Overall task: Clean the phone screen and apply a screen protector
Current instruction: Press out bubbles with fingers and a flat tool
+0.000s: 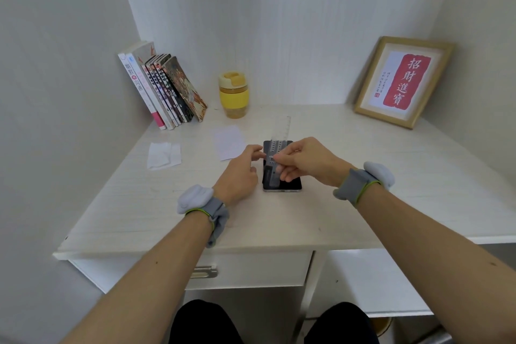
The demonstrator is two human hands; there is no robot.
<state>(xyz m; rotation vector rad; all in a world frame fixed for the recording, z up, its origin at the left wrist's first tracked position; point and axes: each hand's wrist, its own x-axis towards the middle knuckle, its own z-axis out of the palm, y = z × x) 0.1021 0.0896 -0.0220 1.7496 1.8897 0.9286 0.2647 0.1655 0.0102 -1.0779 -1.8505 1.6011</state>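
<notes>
Head view looks down on a pale wood-grain desk (279, 218), and both bare hands are working at its middle. Lying flat between them is the black slab phone with a silver edge (290, 183), its short end toward the person. On top of it lies a clear plastic ruler (280, 131), running lengthwise along the phone's left half and sticking out past the far end.

Right hand (304, 160) reaches in from the right, fingers curled and pinching the ruler over the middle of the screen; its lower fingers rest on the glass. Left hand (240, 173) sits just beside the phone's left edge, fingers loosely bent, the tips at the edge near the ruler; I cannot tell whether they grip anything or only touch. Each wrist wears a grey strap with a green cord and a pale pad.

Just beyond the left hand lies a thin white rectangular sheet (229, 142), flat on the desk. Farther out to that hand's left sits a crumpled white wipe on its opened sachet (163, 155). Past both hands, against the wall, stands a yellow lidded cup (234, 95), with a leaning row of paperback books (164, 86) to its left. Well off beyond the right hand, a light wooden picture frame with red calligraphy (402, 82) leans in the corner.
</notes>
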